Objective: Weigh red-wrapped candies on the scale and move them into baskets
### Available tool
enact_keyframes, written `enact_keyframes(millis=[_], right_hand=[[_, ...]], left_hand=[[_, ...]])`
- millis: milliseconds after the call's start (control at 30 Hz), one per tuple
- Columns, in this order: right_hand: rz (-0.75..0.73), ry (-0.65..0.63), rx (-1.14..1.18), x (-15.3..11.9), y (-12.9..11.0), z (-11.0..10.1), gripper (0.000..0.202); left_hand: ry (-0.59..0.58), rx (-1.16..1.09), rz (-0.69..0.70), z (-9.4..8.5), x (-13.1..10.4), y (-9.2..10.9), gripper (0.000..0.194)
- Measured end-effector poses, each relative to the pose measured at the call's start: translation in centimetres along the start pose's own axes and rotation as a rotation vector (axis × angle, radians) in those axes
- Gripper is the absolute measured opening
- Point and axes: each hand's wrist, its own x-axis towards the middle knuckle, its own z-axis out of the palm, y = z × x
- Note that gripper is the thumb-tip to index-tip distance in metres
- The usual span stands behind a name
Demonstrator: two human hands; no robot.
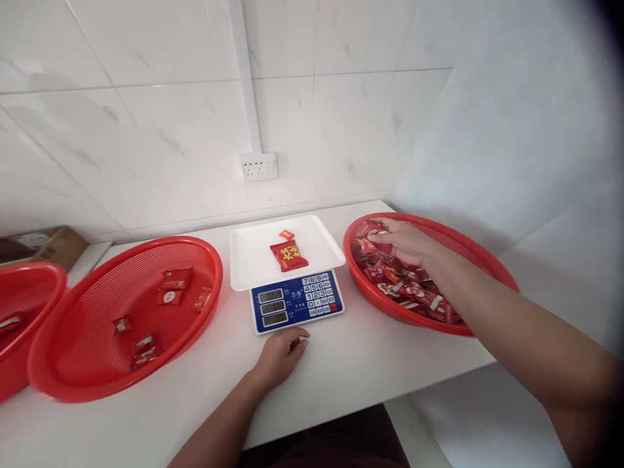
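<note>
My right hand (402, 240) reaches into the red basket (487, 263) on the right, its thumb and fingers closed about a small red snack packet (373, 229) on top of the heap. More red snack packets (414, 292) fill that basket. My left hand (283, 354) rests on the table just in front of a blue digital scale (297, 302), its fingers loosely curled with nothing in them. The scale's white tray (248, 260) bears a larger red packet with yellow lettering (289, 255) and a small red packet (286, 234) behind it.
To the left stands a red basket (58, 338) with several packets (176, 279) inside. Another red basket (34, 276) is cut off at the left edge, with a cardboard box (49, 246) behind it. A tiled wall with a socket (259, 168) closes off the back of the white table (341, 377).
</note>
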Motion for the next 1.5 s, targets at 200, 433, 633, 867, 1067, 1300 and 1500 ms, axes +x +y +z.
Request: enact_keyframes(millis=[200, 433, 633, 867, 1067, 1300, 1500], right_hand=[[-0.072, -0.082, 0.036, 2.5, -1.1, 8.3, 0.028], [-0.103, -0.090, 0.002, 4.2, -1.5, 13.4, 0.018], [-0.259, -0.225, -0.287, 3.1, -2.1, 16.0, 0.027], [-0.343, -0.152, -0.460, 2.3, -2.5, 17.0, 0.038], [-0.358, -0.138, -0.469, 2.6, -2.9, 15.3, 0.043], [-0.419, -0.057, -0.611, 1.0, -3.0, 11.9, 0.044], [-0.344, 0.006, -1.049, -1.6, -0.3, 4.1, 0.046]], left_hand=[[0.013, -0.017, 0.017, 0.0, -0.1, -0.1, 0.027], [0.007, -0.006, 0.034, 0.2, -0.2, -0.5, 0.027], [-0.020, 0.007, 0.045, 0.0, -0.3, -0.5, 0.027], [-0.063, 0.026, 0.035, -0.2, -0.4, -0.4, 0.029], [-0.064, 0.045, 0.044, -0.3, -0.4, -0.2, 0.028], [-0.071, 0.036, 0.062, -0.4, -0.5, -0.2, 0.028], [-0.083, 0.048, 0.067, -0.5, -0.5, 0.0, 0.029]])
